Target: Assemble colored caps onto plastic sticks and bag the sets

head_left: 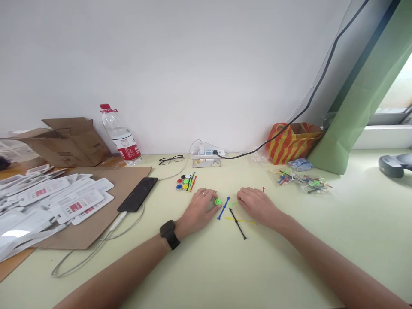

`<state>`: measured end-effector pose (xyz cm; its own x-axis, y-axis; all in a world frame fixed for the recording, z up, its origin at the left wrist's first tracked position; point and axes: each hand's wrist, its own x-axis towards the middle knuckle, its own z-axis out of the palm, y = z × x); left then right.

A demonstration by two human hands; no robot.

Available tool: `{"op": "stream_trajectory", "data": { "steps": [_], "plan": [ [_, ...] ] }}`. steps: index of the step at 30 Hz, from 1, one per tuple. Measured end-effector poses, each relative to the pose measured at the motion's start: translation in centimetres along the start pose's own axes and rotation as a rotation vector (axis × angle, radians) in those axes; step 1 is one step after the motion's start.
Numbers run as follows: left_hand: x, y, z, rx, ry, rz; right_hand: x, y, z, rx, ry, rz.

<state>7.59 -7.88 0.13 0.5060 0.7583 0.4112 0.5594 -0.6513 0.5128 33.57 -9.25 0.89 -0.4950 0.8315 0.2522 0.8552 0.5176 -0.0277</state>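
Observation:
My left hand (202, 208), with a ring on it and a black watch (169, 234) at the wrist, has a round green disc (218, 201) between thumb and fingers, low over the table. Bent fingers of my right hand (255, 204) close on a thin green arrow (233, 203), whose near end points left. Between the hands lies a blue double-ended arrow (224, 207). Closer to me a black arrow (236, 222) crosses a yellow arrow (247, 221). The tip of a red arrow (263, 189) shows past my right hand; the rest is hidden.
Colored discs and arrows (186, 183) sit behind my left hand. Bagged arrows (304, 180) lie right, near a striped bag (286, 143). Leftward are a phone (138, 195) with cable, cardboard (93, 231), white tags (77, 206) and a bottle (124, 141). A power strip (207, 152) stands by the wall.

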Motion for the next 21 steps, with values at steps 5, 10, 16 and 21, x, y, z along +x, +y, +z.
{"op": "stream_trajectory", "data": {
  "steps": [5,10,16,21],
  "plan": [
    [0.2,0.7,-0.3,-0.061,0.112,-0.034,0.1,0.2,0.0,-0.007,0.088,0.005],
    [0.3,1.1,-0.4,-0.067,0.167,-0.023,0.1,-0.3,-0.7,0.149,0.101,0.072],
    [0.2,1.2,-0.5,-0.136,0.120,-0.068,-0.2,-1.4,-1.8,0.517,0.092,0.174],
    [0.2,1.2,-0.4,-0.238,0.134,-0.082,-0.3,-1.7,-1.8,0.579,0.090,0.167]
  ]
}}
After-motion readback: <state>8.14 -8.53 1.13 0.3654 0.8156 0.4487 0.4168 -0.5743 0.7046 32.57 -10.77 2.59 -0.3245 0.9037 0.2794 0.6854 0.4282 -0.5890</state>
